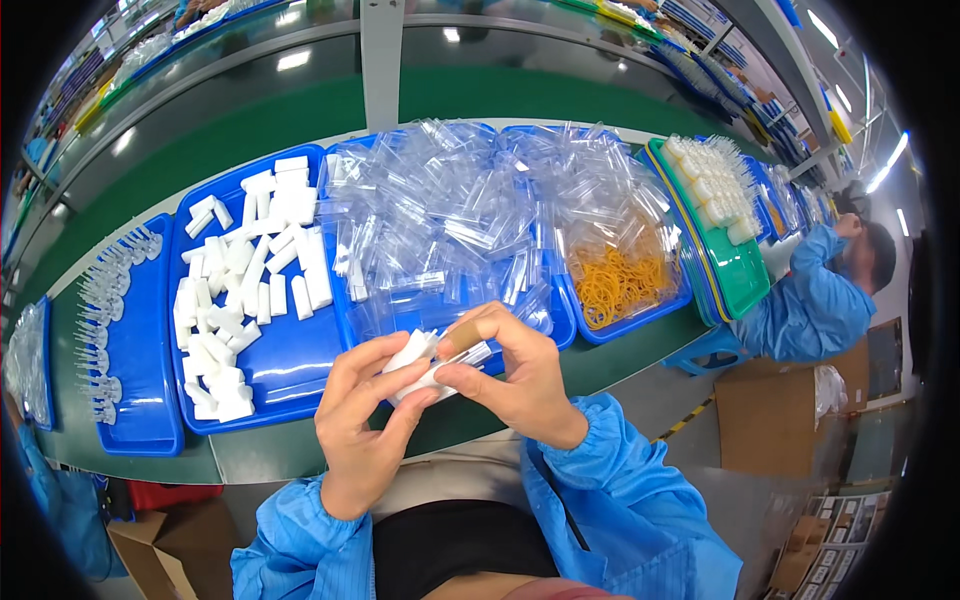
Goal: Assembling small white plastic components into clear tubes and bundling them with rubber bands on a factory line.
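Running under everything, green surface (pixel 280 452), long, curved by lens. Landmark = middle blue tray (pixel 562 322), heaped with clear plastic pieces (pixel 430 215). Right of middle tray: bands tray (pixel 640 318), blue, more clear pieces at back, yellow rubber bands (pixel 612 285) in front. Farther right: green tray (pixel 745 285) with white bristly parts; beyond that, a seated co-worker (pixel 830 295) in blue. Left of middle tray: block tray (pixel 300 365), blue, loose white blocks; farther left, narrow tray (pixel 150 400) with clear pronged parts along its left side. Left hand (pixel 365 410) and right hand (pixel 515 375) meet at middle tray's near edge; height above it unclear. Left hand: fingers and thumb pinched on white piece (pixel 412 350). Right hand: thumb and forefinger clamped on clear strip (pixel 475 355), against the white; tan wrap (pixel 462 338) on one finger. One white piece or two, can't tell, fingers overlap. Handling guess: white looks light, maybe foam-soft, dents if squeezed, so grip lightly by the long sides; clear strip likely thin, stiffish, slippery, best pinched by the edges near one end.
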Action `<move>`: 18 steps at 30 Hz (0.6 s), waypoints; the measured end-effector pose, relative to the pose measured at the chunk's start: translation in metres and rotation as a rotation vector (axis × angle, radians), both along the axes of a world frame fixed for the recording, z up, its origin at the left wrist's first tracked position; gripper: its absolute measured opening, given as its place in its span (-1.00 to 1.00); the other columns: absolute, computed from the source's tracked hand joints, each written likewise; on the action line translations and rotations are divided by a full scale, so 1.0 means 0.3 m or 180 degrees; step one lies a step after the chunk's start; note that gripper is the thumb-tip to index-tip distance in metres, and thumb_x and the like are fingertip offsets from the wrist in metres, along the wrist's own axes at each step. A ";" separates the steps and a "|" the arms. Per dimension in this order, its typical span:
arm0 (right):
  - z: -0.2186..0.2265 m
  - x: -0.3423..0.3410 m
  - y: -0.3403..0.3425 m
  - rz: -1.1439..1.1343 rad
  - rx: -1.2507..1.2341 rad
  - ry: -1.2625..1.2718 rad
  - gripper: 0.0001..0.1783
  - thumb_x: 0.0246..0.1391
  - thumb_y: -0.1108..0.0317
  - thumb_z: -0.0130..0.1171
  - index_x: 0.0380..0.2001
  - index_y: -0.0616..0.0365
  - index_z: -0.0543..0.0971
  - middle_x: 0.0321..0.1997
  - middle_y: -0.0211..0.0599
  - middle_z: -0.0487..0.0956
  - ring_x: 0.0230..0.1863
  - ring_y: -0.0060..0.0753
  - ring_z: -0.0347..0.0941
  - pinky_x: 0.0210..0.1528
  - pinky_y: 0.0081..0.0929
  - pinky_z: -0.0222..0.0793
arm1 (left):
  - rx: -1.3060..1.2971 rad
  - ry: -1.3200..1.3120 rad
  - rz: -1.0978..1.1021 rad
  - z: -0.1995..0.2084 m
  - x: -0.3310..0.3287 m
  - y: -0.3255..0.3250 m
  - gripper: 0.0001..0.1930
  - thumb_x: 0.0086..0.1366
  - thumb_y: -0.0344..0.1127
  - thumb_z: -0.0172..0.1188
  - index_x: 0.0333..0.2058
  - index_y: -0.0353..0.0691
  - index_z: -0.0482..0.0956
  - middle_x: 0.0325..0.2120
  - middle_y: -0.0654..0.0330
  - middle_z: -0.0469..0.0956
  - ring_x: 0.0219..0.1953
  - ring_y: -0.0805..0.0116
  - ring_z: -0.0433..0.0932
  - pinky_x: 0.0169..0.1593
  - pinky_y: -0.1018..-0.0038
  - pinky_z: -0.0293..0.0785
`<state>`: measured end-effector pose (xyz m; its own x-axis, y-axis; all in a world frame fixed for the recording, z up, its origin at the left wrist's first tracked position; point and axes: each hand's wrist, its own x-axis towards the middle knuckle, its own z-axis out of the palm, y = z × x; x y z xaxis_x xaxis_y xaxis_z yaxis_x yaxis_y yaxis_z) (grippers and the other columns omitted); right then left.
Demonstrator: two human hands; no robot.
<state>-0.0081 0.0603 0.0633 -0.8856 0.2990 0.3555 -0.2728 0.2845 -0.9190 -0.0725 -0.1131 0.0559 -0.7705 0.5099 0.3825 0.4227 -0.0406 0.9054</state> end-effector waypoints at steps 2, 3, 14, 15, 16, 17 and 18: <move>0.005 0.011 -0.002 0.0064 0.0019 -0.0122 -0.79 0.01 0.40 0.42 -0.27 0.18 0.63 -0.26 -0.27 0.62 -0.17 -0.40 0.51 -0.07 -0.46 0.36 | -0.0051 0.0106 -0.0049 -0.006 0.000 -0.009 -0.69 0.13 -0.58 0.34 -0.11 -0.31 0.65 0.03 -0.02 0.47 0.06 0.18 0.52 0.08 0.37 0.50; 0.011 0.015 0.003 0.0049 0.0023 -0.0106 -0.79 0.01 0.40 0.42 -0.27 0.18 0.63 -0.26 -0.27 0.62 -0.17 -0.40 0.51 -0.07 -0.46 0.36 | -0.0108 0.0199 -0.0088 -0.006 0.001 -0.011 -0.68 0.14 -0.59 0.33 -0.09 -0.32 0.64 0.03 -0.03 0.47 0.06 0.18 0.51 0.09 0.36 0.50; 0.018 0.036 0.046 -0.0111 -0.1157 -0.0208 -0.60 -0.05 0.54 0.43 -0.15 0.24 0.47 -0.14 -0.21 0.58 -0.15 -0.46 0.56 0.08 -0.44 0.36 | 0.0792 -0.0846 -0.0470 -0.015 -0.026 -0.024 -0.73 0.13 -0.72 0.27 -0.18 -0.38 0.64 -0.07 0.04 0.45 0.06 0.04 0.57 0.08 0.32 0.59; 0.006 0.043 0.052 -0.0017 -0.1115 -0.0267 -0.58 -0.06 0.53 0.45 -0.15 0.24 0.47 -0.08 -0.17 0.55 -0.09 -0.44 0.55 0.11 -0.41 0.35 | 0.0719 -0.0545 -0.0459 -0.020 -0.031 -0.023 -0.74 0.12 -0.71 0.29 -0.20 -0.35 0.65 -0.09 0.06 0.47 0.04 0.04 0.59 0.06 0.33 0.59; -0.005 0.048 0.056 0.0060 -0.1056 -0.0311 -0.57 -0.08 0.52 0.46 -0.15 0.24 0.47 -0.02 -0.13 0.53 -0.04 -0.41 0.53 0.14 -0.39 0.33 | 0.0654 -0.0237 -0.0474 -0.024 -0.031 -0.016 -0.75 0.12 -0.69 0.30 -0.21 -0.33 0.67 -0.12 0.07 0.49 0.01 0.05 0.60 0.04 0.35 0.60; -0.018 0.048 0.043 0.0107 -0.1072 -0.0341 -0.57 -0.08 0.52 0.46 -0.15 0.24 0.47 -0.02 -0.13 0.53 -0.04 -0.41 0.53 0.14 -0.39 0.33 | 0.0599 -0.0234 -0.0446 -0.021 -0.023 -0.008 -0.77 0.11 -0.67 0.33 -0.24 -0.29 0.69 -0.17 0.10 0.52 -0.02 0.06 0.63 0.02 0.36 0.60; -0.032 0.047 0.023 0.0147 -0.1095 -0.0252 -0.56 -0.09 0.51 0.48 -0.16 0.23 0.47 0.03 -0.10 0.50 0.03 -0.38 0.49 0.18 -0.36 0.30 | 0.0591 -0.0249 -0.0400 -0.023 -0.021 -0.015 -0.77 0.11 -0.67 0.33 -0.24 -0.29 0.69 -0.17 0.10 0.52 -0.02 0.06 0.63 0.02 0.36 0.60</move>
<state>0.0059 0.0672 0.0535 -0.9217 0.3484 0.1706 -0.2022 -0.0564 -0.9777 -0.0787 -0.1176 0.0491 -0.7364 0.5302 0.4203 0.3326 -0.2573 0.9073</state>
